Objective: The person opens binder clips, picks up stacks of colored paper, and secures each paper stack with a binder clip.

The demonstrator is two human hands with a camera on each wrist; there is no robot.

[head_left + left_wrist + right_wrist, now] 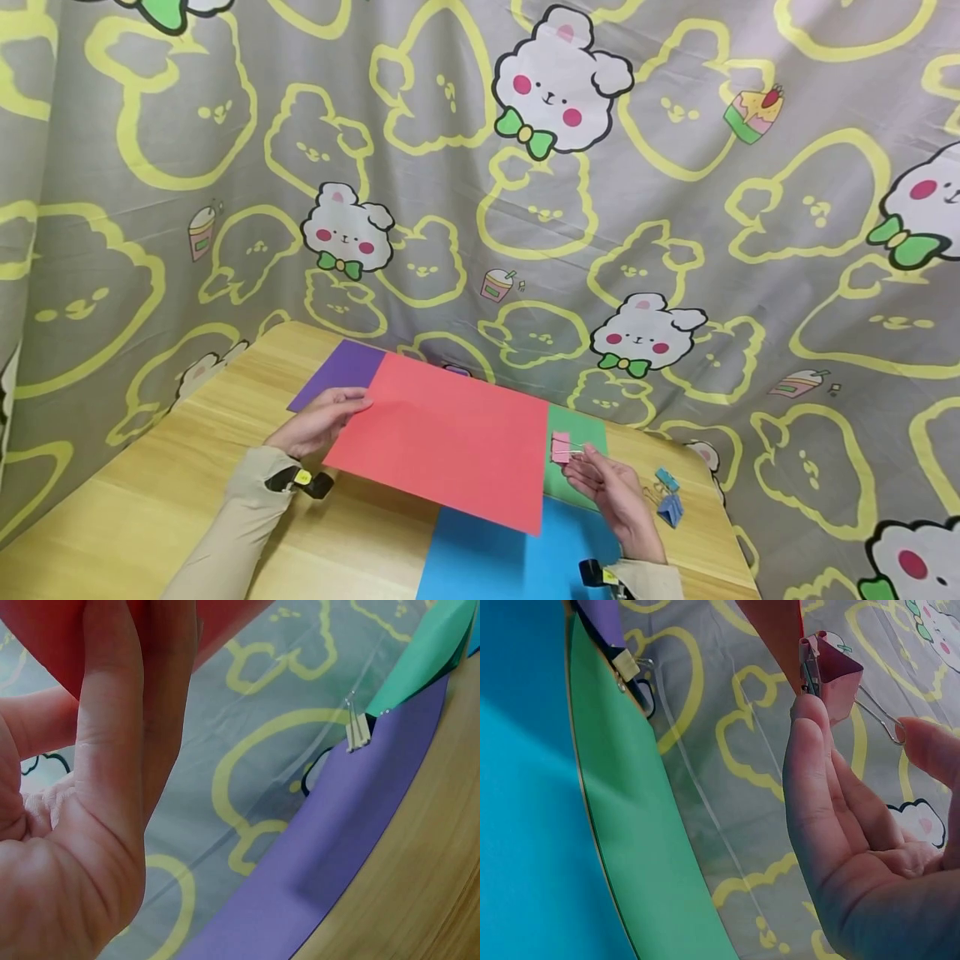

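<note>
My left hand (pixel 318 422) pinches the left edge of a red sheet of paper (pixel 450 437), which is held up above the table at a tilt. In the left wrist view the left fingers (pixel 112 712) lie against the red sheet. My right hand (pixel 611 492) holds a pink binder clip (pixel 560 447) by its wire handles, thumb on one side and fingers on the other. The pink clip (pixel 836 675) is close beside the sheet's right edge; whether they touch, I cannot tell.
Beneath the red sheet lie a purple sheet (pixel 337 377), a green sheet (pixel 576 419) and a blue sheet (pixel 472 554). A pale yellow binder clip (pixel 358 733) sits where purple and green meet. Blue (pixel 670 510) and teal binder clips (pixel 666 479) lie at the right. A patterned curtain (pixel 450 192) hangs behind the table (pixel 187 467).
</note>
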